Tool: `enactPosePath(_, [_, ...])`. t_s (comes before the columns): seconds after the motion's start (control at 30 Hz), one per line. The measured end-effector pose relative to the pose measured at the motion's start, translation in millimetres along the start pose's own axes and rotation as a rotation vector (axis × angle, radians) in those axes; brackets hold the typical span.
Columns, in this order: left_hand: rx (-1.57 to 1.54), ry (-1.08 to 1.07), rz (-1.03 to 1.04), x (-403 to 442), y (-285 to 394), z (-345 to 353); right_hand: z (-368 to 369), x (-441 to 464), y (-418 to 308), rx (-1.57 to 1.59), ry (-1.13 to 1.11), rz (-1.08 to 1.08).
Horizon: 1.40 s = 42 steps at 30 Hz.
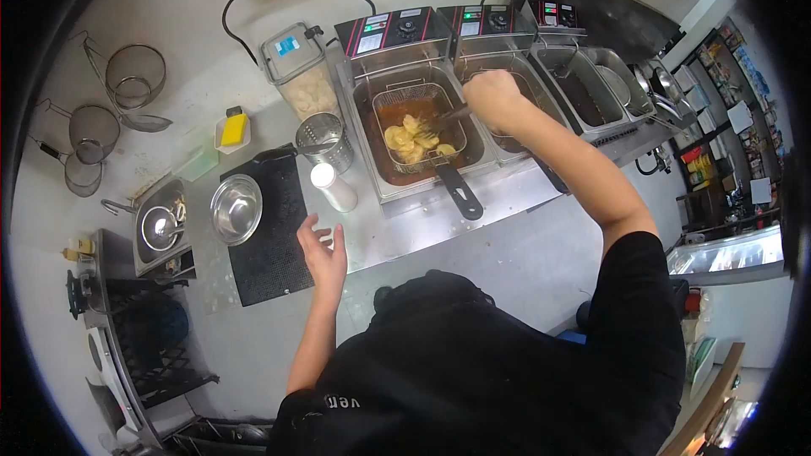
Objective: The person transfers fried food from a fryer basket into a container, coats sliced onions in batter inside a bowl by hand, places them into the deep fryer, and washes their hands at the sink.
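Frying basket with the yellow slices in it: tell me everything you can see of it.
The basket is wire mesh, metal by its look, roughly rectangular with rounded corners. It sits in the leftmost fryer, partly sunk in brown liquid. Its black handle juts over the front edge towards the person. Yellow slices lie inside. The right hand holds a utensil reaching in among them; whether it touches the mesh is unclear.

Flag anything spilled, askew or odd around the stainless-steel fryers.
One minor thing: a small orange scrap apparently lies loose on the grey floor in front of the fryers; too small to identify. The pale-yellow food slices sit within the silver wire basket, and nothing else clearly stands out.
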<state>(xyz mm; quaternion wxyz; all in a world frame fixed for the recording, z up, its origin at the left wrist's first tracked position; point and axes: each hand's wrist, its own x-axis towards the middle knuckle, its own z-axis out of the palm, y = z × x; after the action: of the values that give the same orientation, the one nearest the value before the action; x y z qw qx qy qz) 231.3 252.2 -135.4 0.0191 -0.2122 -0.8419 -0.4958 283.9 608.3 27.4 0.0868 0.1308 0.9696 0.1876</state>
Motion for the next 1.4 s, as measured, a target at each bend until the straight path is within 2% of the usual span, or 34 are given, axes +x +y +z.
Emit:
enactPosePath(0.07, [-0.094, 0.017, -0.062, -8.8, -1.8, 0.7, -14.8, -14.9, -19.9, -0.017, -0.03, -0.046])
enactPosePath(0.2, [-0.063, 0.007, -0.047, -15.3, 7.3, -5.1, 13.0, 15.2, -44.1, -0.01, -0.012, -0.069])
enactPosePath(0.3, [-0.06, -0.027, -0.052, -20.0, 13.6, -7.1, 11.2, 40.2, -28.5, -0.046, 0.119, -0.029])
enactPosePath(0.4, [-0.057, -0.018, -0.012, -26.8, 8.8, -2.0, 4.6, 62.5, -13.6, -0.057, 0.146, -0.034])
enactPosePath(0.5, [-0.059, -0.025, -0.03, -31.9, 15.5, -1.5, 31.0, 84.5, -10.9, -0.098, 0.161, -0.114])
enactPosePath(0.6, [-0.036, 0.004, -0.016, -34.6, 14.9, -8.7, 30.3, 71.0, -8.5, -0.156, 0.065, -0.111])
enactPosePath(0.67, [-0.025, 0.009, -0.043, -37.0, 7.3, -15.6, 12.0, 45.0, 3.9, -0.172, 0.077, -0.116])
enactPosePath(0.77, [-0.023, 0.027, -0.081, -40.7, -3.9, -22.3, -2.2, 10.1, 18.7, -0.178, 0.105, -0.195])
enactPosePath(0.83, [-0.036, 0.044, -0.103, -44.4, -4.4, -23.6, -5.7, -7.6, 14.4, -0.251, 0.024, -0.226])
enactPosePath(0.93, [-0.033, 0.022, -0.091, -48.7, 0.2, -21.7, 23.6, 5.4, 9.9, -0.27, 0.025, -0.245])
enactPosePath(1.1, [-0.022, 0.022, -0.058, -45.4, 10.6, -24.7, 20.6, 35.4, 28.0, -0.163, 0.205, -0.062])
enactPosePath(1.2, [-0.015, 0.01, -0.054, -45.1, 17.1, -23.0, 45.4, 56.5, 29.9, -0.15, 0.204, 0.031])
enactPosePath(1.23, [-0.02, 0.016, -0.062, -46.4, 18.3, -23.0, 48.3, 57.5, 24.6, -0.169, 0.145, 0.04])
enactPosePath(1.4, [0.009, 0.017, -0.077, -49.7, 10.1, -29.2, 40.0, 49.4, 6.9, -0.091, 0.155, -0.022])
